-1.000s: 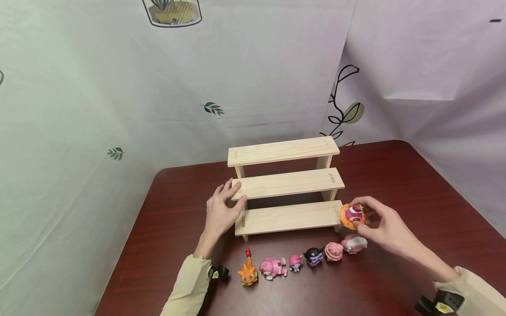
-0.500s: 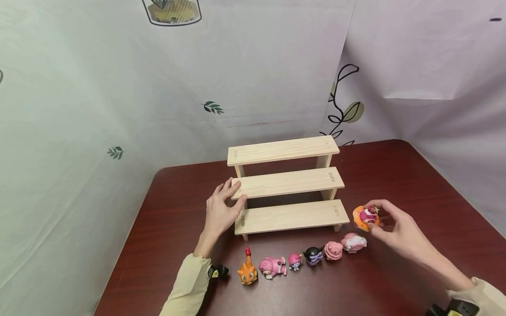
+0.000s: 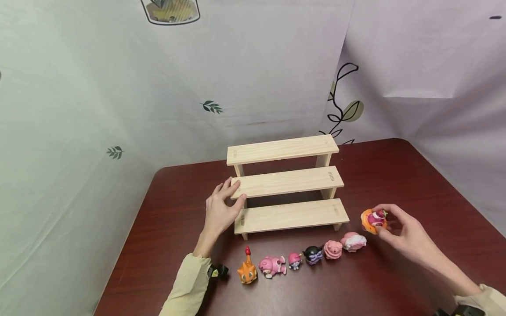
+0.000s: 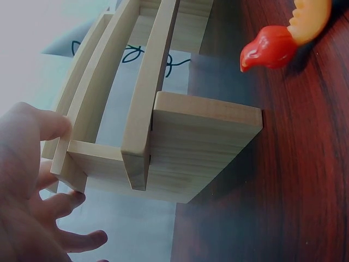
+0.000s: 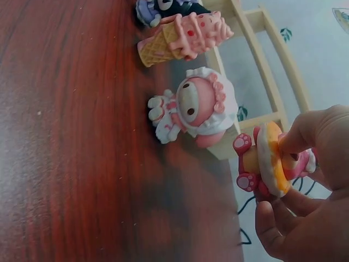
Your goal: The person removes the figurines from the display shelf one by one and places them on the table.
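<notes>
My left hand [image 3: 222,209] holds the left end of the middle board of a three-step wooden display stand [image 3: 291,217], thumb at the front edge and fingers over the end. In the left wrist view that hand [image 4: 32,180] lies around the board's end. My right hand [image 3: 407,230] pinches a pink figurine with an orange doughnut ring [image 3: 371,220], held right of the lowest step and apart from it. The right wrist view shows the figurine's pink paw-print feet [image 5: 245,181] pointing away from the thumb.
In front of the stand several figurines form a row: an orange one with a red-tipped tail [image 3: 247,272], a lying pink one [image 3: 272,266], a small pink-topped one [image 3: 294,260], a black one [image 3: 313,255], an ice-cream cone [image 5: 180,38] and a white-hooded one [image 5: 199,103].
My right hand has moved right with the doughnut-ring figurine, away from the right end of the lowest step. My left hand has stayed on the stand.
</notes>
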A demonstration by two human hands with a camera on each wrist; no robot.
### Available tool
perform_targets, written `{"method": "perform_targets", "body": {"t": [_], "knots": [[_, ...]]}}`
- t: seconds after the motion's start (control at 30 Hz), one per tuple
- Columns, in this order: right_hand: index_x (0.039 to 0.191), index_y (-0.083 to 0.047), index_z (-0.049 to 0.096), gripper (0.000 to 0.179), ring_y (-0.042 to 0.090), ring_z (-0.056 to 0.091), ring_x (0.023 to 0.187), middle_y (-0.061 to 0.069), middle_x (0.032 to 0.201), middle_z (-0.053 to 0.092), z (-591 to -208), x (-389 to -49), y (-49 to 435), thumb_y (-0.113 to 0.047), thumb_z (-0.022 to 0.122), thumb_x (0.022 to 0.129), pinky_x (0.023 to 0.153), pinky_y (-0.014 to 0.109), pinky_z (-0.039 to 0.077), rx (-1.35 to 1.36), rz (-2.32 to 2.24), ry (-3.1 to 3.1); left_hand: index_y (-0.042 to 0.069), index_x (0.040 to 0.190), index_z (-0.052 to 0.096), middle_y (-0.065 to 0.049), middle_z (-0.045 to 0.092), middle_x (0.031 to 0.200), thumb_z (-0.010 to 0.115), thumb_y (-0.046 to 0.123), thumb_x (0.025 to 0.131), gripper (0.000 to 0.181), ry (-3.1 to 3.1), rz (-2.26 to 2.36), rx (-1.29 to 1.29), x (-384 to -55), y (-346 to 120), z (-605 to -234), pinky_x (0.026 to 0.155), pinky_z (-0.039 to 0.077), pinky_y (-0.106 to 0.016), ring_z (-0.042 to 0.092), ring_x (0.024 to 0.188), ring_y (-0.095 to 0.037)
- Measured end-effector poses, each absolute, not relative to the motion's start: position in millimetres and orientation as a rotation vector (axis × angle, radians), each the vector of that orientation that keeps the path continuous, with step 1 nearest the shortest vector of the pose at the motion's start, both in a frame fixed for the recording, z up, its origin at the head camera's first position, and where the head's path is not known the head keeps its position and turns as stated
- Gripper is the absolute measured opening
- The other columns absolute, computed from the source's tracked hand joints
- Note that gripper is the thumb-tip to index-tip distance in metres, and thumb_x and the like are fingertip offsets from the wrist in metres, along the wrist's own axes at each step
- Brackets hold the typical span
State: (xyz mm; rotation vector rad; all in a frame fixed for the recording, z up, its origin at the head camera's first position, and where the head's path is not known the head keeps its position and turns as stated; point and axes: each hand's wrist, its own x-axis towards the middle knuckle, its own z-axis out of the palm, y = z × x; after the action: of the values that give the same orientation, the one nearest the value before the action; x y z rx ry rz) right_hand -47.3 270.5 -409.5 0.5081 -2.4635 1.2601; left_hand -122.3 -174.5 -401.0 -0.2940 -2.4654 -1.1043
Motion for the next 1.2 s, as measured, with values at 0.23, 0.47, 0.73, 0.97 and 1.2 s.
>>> {"method": "perform_targets", "body": {"t": [0.23, 0.47, 0.73, 0.97, 1.2], "knots": [[0.114, -0.005, 0.061, 0.048, 0.003, 0.059, 0.078, -0.013, 0.101, 0.060, -417.1, -44.5, 275.4, 0.017, 0.071, 0.073, 0.071, 0.010, 0.045, 0.501, 1.204, -2.506, 0.013, 0.131, 0.069, -0.010, 0.054, 0.143, 0.073, 0.027, 0.089, 0.044, -2.474, -1.098, -0.288, -122.1, -174.4, -400.2, 0.103, 0.028, -0.068, 0.044, 0.133, -0.044], [0.111, -0.004, 0.062, 0.048, 0.002, 0.058, 0.079, -0.011, 0.101, 0.061, -430.8, -43.5, 279.4, 0.018, 0.074, 0.070, 0.072, 0.009, 0.043, 0.512, 1.201, -2.503, 0.013, 0.131, 0.069, -0.012, 0.055, 0.143, 0.073, 0.026, 0.089, 0.044, -2.469, -1.101, -0.292, -122.7, -174.1, -400.1, 0.103, 0.028, -0.068, 0.044, 0.133, -0.044], [0.110, -0.003, 0.062, 0.048, 0.002, 0.058, 0.079, -0.012, 0.101, 0.060, -439.3, -42.4, 283.0, 0.019, 0.075, 0.070, 0.070, 0.009, 0.043, 0.471, 1.192, -2.540, 0.013, 0.131, 0.069, -0.011, 0.055, 0.143, 0.073, 0.027, 0.089, 0.044, -2.474, -1.090, -0.287, -122.6, -174.4, -400.2, 0.103, 0.029, -0.067, 0.045, 0.132, -0.044], [0.111, -0.002, 0.061, 0.046, 0.001, 0.058, 0.076, -0.013, 0.100, 0.060, -445.0, -39.2, 285.4, 0.018, 0.074, 0.071, 0.067, 0.010, 0.043, 0.454, 1.218, -2.565, 0.013, 0.131, 0.069, -0.011, 0.054, 0.143, 0.073, 0.028, 0.089, 0.045, -2.475, -1.094, -0.284, -122.8, -174.8, -400.9, 0.103, 0.028, -0.068, 0.044, 0.133, -0.045], [0.111, -0.004, 0.060, 0.047, 0.002, 0.058, 0.076, -0.007, 0.099, 0.060, -447.9, -38.5, 286.6, 0.016, 0.076, 0.072, 0.067, 0.011, 0.045, 0.472, 1.189, -2.588, 0.013, 0.131, 0.069, -0.011, 0.054, 0.143, 0.073, 0.027, 0.089, 0.045, -2.472, -1.103, -0.286, -122.4, -174.3, -399.7, 0.103, 0.028, -0.068, 0.044, 0.133, -0.045]]}}
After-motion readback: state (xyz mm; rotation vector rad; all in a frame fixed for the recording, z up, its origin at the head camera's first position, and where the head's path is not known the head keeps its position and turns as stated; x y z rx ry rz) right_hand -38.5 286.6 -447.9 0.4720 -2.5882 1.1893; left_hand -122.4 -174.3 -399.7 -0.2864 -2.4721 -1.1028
